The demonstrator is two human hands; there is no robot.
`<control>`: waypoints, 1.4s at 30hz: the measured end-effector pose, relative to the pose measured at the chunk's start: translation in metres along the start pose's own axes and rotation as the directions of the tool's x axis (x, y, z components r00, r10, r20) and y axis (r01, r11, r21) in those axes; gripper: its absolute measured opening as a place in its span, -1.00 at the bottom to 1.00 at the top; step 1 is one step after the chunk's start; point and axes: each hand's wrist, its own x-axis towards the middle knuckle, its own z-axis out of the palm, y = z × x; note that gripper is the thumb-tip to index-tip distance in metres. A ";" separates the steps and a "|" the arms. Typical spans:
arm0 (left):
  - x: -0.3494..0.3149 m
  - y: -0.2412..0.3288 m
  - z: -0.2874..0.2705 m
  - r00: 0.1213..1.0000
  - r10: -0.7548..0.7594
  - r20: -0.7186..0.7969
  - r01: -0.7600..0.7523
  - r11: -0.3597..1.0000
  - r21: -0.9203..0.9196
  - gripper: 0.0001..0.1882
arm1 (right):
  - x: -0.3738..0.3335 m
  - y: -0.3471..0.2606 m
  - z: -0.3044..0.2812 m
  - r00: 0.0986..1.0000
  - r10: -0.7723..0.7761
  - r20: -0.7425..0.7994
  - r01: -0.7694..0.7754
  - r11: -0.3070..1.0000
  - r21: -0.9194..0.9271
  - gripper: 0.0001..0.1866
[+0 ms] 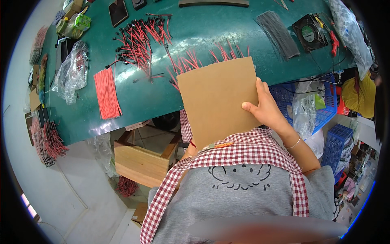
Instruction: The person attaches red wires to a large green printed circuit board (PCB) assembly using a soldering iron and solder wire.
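Observation:
A flat piece of brown cardboard is held upright in front of my body, at the near edge of the green table. My right hand grips its right edge, thumb on the face towards me and fingers around the side. Of my left hand, only the wrist with a red bracelet shows at the lower left; the cardboard hides its fingers. Just past the cardboard's top edge, loose red wires lie on the table, partly covered by it.
On the green table lie a red wire bundle, a pile of red and black connector wires, grey wires or strips, a black fan and a phone. A wooden stool and blue crates stand below.

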 end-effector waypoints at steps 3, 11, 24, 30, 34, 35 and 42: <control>-0.005 0.005 0.010 0.999 -0.032 0.002 0.032 0.993 0.117 -0.10 | -0.006 -0.002 0.000 0.999 -0.050 0.001 0.050 0.997 0.051 -0.05; 0.040 0.025 0.012 0.993 -0.116 -0.006 0.108 0.894 0.434 -0.09 | -0.001 0.006 0.003 0.986 -0.156 -0.061 0.167 0.948 0.270 0.00; 0.102 0.073 0.100 0.994 0.102 -0.029 -0.033 0.561 0.827 0.15 | 0.064 -0.029 0.017 0.858 -0.432 -0.280 0.467 0.425 0.775 0.05; 0.110 0.080 0.098 0.980 0.154 0.130 -0.146 0.098 0.984 0.17 | 0.086 0.057 0.077 0.912 -0.338 -0.232 0.365 0.411 0.835 -0.02; 0.099 0.073 0.122 0.992 0.088 -0.088 0.101 -0.160 0.982 0.16 | 0.073 0.065 0.089 0.921 -0.352 -0.164 0.303 0.386 0.872 -0.03; 0.097 0.069 0.124 0.990 0.077 -0.115 0.130 -0.239 0.962 0.14 | 0.067 0.068 0.093 0.925 -0.349 -0.153 0.287 0.375 0.881 -0.03; 0.083 0.046 0.144 0.958 0.128 -0.256 0.286 -0.417 0.863 0.07 | 0.036 0.081 0.110 0.933 -0.353 -0.072 0.186 0.301 0.935 -0.04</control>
